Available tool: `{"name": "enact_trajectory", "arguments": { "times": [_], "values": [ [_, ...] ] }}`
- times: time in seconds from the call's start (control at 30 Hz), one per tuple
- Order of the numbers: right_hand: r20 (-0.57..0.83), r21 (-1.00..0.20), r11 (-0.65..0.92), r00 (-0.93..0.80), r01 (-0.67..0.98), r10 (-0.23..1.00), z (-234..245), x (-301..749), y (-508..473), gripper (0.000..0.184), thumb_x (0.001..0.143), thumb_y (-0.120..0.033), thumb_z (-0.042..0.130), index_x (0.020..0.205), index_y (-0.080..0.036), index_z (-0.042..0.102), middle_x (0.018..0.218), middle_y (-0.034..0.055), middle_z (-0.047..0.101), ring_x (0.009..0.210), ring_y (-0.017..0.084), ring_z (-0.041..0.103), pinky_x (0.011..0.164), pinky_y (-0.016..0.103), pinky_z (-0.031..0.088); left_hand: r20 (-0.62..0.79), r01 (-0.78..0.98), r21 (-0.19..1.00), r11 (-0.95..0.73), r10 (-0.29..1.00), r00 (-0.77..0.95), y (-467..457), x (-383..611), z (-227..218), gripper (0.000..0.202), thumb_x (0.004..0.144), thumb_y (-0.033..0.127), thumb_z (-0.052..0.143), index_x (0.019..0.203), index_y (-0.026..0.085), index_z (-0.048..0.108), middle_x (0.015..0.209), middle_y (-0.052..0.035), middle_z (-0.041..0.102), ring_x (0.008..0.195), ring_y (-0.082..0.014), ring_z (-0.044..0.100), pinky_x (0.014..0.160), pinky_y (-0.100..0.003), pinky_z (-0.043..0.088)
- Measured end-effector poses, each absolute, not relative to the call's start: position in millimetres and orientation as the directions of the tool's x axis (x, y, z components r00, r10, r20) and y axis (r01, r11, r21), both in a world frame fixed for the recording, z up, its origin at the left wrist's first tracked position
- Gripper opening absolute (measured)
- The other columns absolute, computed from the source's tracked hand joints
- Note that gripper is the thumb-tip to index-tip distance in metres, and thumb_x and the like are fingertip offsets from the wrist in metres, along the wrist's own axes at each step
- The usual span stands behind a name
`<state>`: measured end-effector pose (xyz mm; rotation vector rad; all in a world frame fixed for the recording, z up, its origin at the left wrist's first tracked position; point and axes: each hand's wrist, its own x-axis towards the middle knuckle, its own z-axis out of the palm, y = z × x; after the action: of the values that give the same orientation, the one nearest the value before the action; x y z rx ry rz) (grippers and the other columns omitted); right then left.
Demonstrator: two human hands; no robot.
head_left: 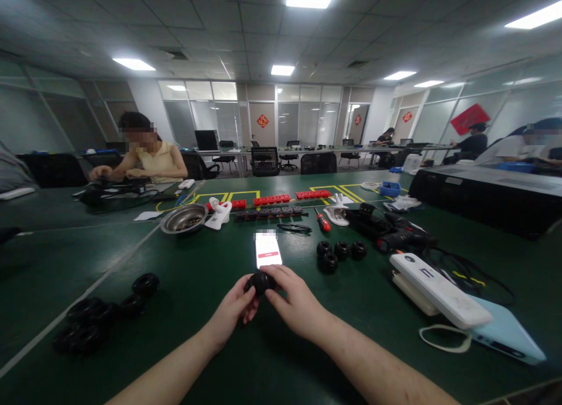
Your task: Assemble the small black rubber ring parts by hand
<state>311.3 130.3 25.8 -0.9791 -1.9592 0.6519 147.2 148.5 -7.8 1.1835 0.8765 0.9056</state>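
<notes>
I see left hand (237, 304) and right hand (293, 298) pinching one black round part (262, 282) over bench (197, 270); step: likely two-handed handling. Next move calls for steady, matched grip.

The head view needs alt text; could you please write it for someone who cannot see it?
Left hand and right hand share a grip on a black round part over a green table, near a lit phone; similar pieces lie left and right.
</notes>
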Motion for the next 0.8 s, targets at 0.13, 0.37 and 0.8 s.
{"name": "enact_trajectory", "arguments": {
  "times": [0.13, 0.37, 0.8],
  "values": [
    [0.433, -0.745, 0.545, -0.341, 0.386, 0.834, 24.3, 311.0, 129.3, 0.039, 0.074, -0.017, 0.056, 0.112, -0.025, 0.049, 0.110, 0.0041, 0.052, 0.101, 0.017, 0.048, 0.086, 0.033, 0.041, -0.115, 0.014, 0.993, 0.118, 0.929, 0.352, 148.2, 149.4, -10.1, 0.050, 0.067, 0.061, 0.047, 0.086, 0.015, 0.049, 0.049, 0.0068, 0.043, 0.040, -0.0064, 0.038, 0.039, -0.018, 0.026],
    [0.443, -0.747, 0.571, -0.386, 0.340, 0.809, 25.0, 307.6, 126.4, 0.039, 0.069, -0.009, 0.057, 0.104, -0.024, 0.051, 0.105, 0.0027, 0.053, 0.097, 0.016, 0.050, 0.084, 0.032, 0.042, -0.191, 0.161, 0.975, 0.150, 0.942, 0.275, 148.0, 152.3, -12.7, 0.063, 0.065, 0.073, 0.027, 0.055, 0.014, 0.048, 0.039, 0.0031, 0.043, 0.036, -0.0089, 0.040, 0.040, -0.021, 0.028],
    [0.338, -0.858, 0.395, -0.218, 0.328, 0.916, 3.5, 302.5, 137.2, 0.037, 0.066, -0.010, 0.059, 0.099, -0.020, 0.045, 0.095, 0.0029, 0.053, 0.085, 0.017, 0.053, 0.075, 0.032, 0.045, -0.109, -0.247, 0.951, 0.188, 0.947, 0.302, 145.8, 150.1, -6.3, 0.040, 0.068, 0.046, 0.057, 0.093, 0.018, 0.043, 0.070, -0.0001, 0.060, 0.060, -0.0133, 0.059, 0.060, -0.027, 0.046]
  ]
}}
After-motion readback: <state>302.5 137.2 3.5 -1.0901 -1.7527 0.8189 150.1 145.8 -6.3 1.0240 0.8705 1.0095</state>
